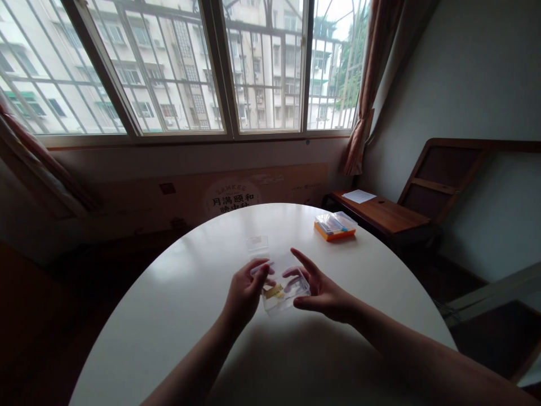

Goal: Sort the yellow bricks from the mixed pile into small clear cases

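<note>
A small clear plastic box (pixel 279 307) is held between my hands, tilted a little above the white table. Inside it lies a small yellowish piece (pixel 274 291), too small to name. My left hand (pixel 247 287) is closed on the box's left side, its thumb bent over the top edge. On the right side, my right hand (pixel 323 290) grips the box between its thumb and curled fingers, while the index finger sticks out straight. The clear walls make the exact finger contacts hard to see. Just beyond my left hand, a flat clear plastic piece (pixel 257 244) rests on the table.
An orange-based case (pixel 335 234) with clear lids and small contents stands at the far right of the round white table (pixel 177 293). Behind that edge, a wooden bench (pixel 384 213) carries a white paper sheet (pixel 359 196). Barred windows (pixel 266 73) line the far wall.
</note>
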Demonstrator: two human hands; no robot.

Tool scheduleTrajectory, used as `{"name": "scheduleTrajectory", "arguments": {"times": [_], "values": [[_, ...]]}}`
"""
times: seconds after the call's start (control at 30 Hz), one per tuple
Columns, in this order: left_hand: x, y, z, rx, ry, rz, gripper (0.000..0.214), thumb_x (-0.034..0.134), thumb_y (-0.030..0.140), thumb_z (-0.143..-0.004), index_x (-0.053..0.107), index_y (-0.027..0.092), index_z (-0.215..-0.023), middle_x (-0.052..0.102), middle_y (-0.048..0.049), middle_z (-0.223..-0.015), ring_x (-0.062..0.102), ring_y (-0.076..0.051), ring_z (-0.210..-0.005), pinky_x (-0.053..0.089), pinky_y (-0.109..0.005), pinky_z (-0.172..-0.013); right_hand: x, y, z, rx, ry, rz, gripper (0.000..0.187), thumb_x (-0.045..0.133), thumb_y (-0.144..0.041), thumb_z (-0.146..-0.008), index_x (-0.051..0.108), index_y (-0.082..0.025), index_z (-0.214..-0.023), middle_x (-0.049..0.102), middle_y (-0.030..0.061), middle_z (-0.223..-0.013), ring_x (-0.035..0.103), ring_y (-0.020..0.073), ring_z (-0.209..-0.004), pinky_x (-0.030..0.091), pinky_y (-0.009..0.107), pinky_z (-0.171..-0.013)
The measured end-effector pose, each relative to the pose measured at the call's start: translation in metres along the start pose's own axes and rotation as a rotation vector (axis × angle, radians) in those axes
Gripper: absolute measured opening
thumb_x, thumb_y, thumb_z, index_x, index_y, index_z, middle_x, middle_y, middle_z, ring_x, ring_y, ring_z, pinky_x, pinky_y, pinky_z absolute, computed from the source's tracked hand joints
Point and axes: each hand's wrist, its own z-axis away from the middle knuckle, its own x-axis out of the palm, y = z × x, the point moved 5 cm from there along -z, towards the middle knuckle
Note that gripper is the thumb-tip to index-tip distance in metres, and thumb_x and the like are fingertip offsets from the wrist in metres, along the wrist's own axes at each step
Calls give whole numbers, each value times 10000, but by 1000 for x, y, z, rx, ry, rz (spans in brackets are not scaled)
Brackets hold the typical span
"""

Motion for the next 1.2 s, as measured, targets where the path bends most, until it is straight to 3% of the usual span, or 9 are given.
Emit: {"name": "scheduleTrajectory", "arguments": {"times": [0.13, 0.27, 0.37, 0.47, 0.57, 0.67, 0.87, 1.07, 1.2], "values": [[-2, -24, -5, -303, 111, 301, 567, 559, 686, -792, 613, 144, -951, 632, -26, -752, 654, -165, -545, 491, -248, -456, 3, 0, 4, -61, -58, 77, 1023, 829, -183, -732, 227, -438, -1519, 491, 74, -1271, 603, 207, -1037, 488, 390, -881], [-1, -33, -5, -407, 129, 360, 557, 531, 673, -819, 594, 144, -981, 598, 6, -698, 610, -134, -495, 494, -251, -458, 4, 1, 6, -51, -98, 139, 920, 808, -173, -755, 312, -393, -1499, 481, 89, -1311, 570, 234, -1126, 476, 407, -926], [-3, -31, -5, -302, 94, 213, 580, 449, 679, -862, 622, 138, -978, 618, -29, -734, 625, -158, -559, 507, -270, -482, -2, -2, 4, -37, -74, 187, 858, 819, -181, -741, 386, -354, -1461, 487, 89, -1306, 568, 235, -1126, 487, 415, -931], [-4, -21, -3, -80, 38, -128, 556, 385, 636, -915, 667, 159, -974, 676, -84, -833, 662, -208, -718, 547, -314, -592, -17, -13, 3, -72, -3, 251, 801, 824, -189, -732, 438, -330, -1419, 501, 83, -1286, 563, 229, -1130, 492, 418, -946], [4, -13, 2, 110, -50, -444, 434, 478, 543, -914, 678, 185, -1056, 699, -123, -1058, 657, -272, -978, 548, -421, -853, -34, -28, 4, -109, 47, 373, 768, 813, -201, -742, 447, -321, -1407, 509, 83, -1282, 564, 222, -1125, 488, 426, -967], [17, -13, 7, 232, -173, -563, 441, 593, 495, -854, 638, 190, -1171, 642, -151, -1237, 576, -315, -1180, 482, -481, -1000, -48, -40, 8, -142, 91, 547, 776, 786, -213, -765, 408, -320, -1434, 508, 85, -1291, 566, 227, -1124, 484, 448, -987], [39, -37, 9, 181, -397, -675, 792, 655, 563, -784, 448, 139, -1420, 475, -201, -1458, 440, -339, -1353, 388, -496, -1116, -43, -50, 13, -196, 125, 999, 745, 693, -141, -787, 401, -343, -1442, 485, 81, -1343, 575, 228, -1102, 506, 445, -970], [47, -45, 9, 113, -402, -896, 843, 590, 611, -807, 417, 95, -1450, 400, -220, -1517, 334, -372, -1422, 252, -535, -1178, -11, -44, 14, -242, 41, 1304, 766, 612, -51, -775, 396, -337, -1452, 455, 87, -1406, 524, 257, -1234, 481, 437, -1026], [49, -41, 11, 93, -404, -937, 804, 522, 626, -847, 462, 63, -1417, 486, -228, -1451, 399, -378, -1379, 266, -544, -1164, 2, -37, 15, -284, 6, 1464, 772, 552, 24, -740, 440, -325, -1420, 462, 87, -1436, 515, 264, -1257, 492, 440, -1015]]}}
